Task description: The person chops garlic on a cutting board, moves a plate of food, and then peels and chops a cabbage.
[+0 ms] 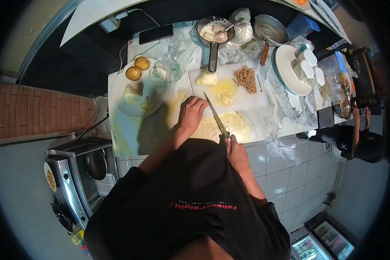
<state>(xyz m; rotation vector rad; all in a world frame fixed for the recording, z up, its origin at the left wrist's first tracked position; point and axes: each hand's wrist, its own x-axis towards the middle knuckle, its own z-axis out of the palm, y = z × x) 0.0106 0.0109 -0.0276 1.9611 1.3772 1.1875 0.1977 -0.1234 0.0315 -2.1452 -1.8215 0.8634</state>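
Note:
My right hand [236, 151] is closed on the handle of a long knife [217, 115], whose blade points away from me across the front of a white cutting board [258, 99]. My left hand [194, 111] is closed beside the blade tip, at the board's left front edge; whether its bent fingers hold anything is hidden. On the board are a pale yellow block [206, 78], a small heap of chopped pale bits [225, 97] and a pile of brown strips [246, 79]. A wet yellowish patch [229, 123] covers the tabletop under the knife.
At left, a plate [125, 110] bears potatoes [138, 68] and leafy pieces. A pan [213, 34], metal bowl [271, 29] and phone [156, 34] lie behind. White plates [290, 71] with containers stand right. Another person [359, 141] is at far right.

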